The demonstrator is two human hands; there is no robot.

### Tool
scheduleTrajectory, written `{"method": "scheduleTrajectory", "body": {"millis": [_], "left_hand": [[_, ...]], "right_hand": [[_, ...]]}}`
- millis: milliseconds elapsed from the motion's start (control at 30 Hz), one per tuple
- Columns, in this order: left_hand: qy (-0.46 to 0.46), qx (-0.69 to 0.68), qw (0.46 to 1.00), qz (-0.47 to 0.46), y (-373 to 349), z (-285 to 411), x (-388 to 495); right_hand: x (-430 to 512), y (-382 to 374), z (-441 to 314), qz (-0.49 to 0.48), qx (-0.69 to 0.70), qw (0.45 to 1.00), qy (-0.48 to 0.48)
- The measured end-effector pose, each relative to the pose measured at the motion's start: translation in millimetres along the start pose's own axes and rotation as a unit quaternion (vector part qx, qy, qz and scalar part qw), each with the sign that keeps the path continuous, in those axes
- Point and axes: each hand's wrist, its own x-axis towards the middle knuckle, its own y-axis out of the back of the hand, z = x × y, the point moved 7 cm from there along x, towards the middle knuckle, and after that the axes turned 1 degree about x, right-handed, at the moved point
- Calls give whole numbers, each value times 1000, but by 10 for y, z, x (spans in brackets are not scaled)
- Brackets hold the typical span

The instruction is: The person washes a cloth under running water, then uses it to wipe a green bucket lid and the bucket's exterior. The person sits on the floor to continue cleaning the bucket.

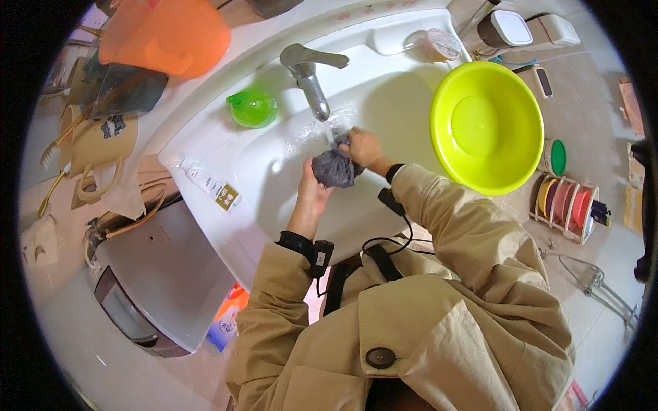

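A bunched grey cloth (334, 167) is held between my two hands over the white washbasin (288, 192). My left hand (313, 190) cups its left and lower side. At its upper right, my right hand (364, 149) grips a gathered part with curled fingers. Water runs from the chrome faucet (311, 85) onto or just beside the top of the cloth; the exact contact is hard to tell.
A green bottle (253, 108) and a white tube (205, 182) lie on the basin's left ledge. The yellow-green plastic bowl (488, 128) rests at the right edge, near a small round container (442, 45). An orange container (169, 38) stands at the upper left, a grey washing machine (159, 257) below.
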Motion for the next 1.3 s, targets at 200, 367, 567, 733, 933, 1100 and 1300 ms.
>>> {"method": "scheduleTrajectory", "body": {"millis": [200,367,567,733,933,1100,1300], "left_hand": [[26,86,989,116,486,40,41],[78,1,996,-49,311,-7,101],[-108,-24,991,-76,214,133,31],[-74,-59,984,-150,-26,-53,110],[-2,-77,996,-50,-23,-144,117],[-39,-124,989,-65,271,141,-78],[-50,-146,983,-97,524,253,-224]], "right_hand": [[-43,-237,73,33,-51,998,-23],[-141,-461,-433,-91,268,954,100],[-525,92,-1145,8,385,901,201],[-472,328,-880,116,267,951,105],[-329,44,-244,3,238,971,11],[-144,-205,115,-37,156,987,3],[35,-635,46,-104,-78,990,61]]}}
